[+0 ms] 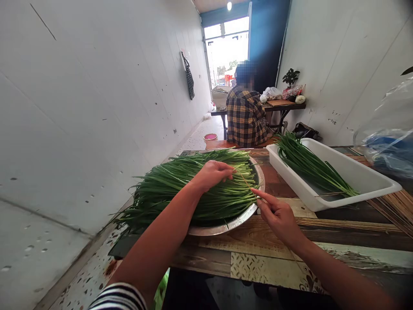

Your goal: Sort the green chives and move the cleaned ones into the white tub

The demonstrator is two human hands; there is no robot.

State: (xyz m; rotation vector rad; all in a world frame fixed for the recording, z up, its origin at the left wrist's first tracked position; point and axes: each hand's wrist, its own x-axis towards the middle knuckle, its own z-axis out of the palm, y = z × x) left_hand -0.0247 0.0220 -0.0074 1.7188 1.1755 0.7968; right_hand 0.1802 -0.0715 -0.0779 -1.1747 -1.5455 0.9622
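Observation:
A heap of garlic chives point(180, 181) fills a round metal basin point(222, 229), pale stalk ends toward the right and green leaves hanging over the left rim. My left hand point(214, 174) is above the heap, its fingers closed in a pinch at the pale end of a garlic chive. My right hand point(279, 217), at the basin's right rim, pinches a thin bamboo skewer point(246, 182). The skewer slants up and left to the fingertips of my left hand. Exactly how stalk and skewer meet there is too small to make out.
A white plastic tray point(382, 186) to the right holds more chives point(312, 165). Loose bamboo skewers point(392, 209) lie beside it on the plank-patterned table point(206, 258). A clear plastic bag point(387, 137) stands far right. Ahead, a person in a plaid shirt point(243, 116) sits facing away.

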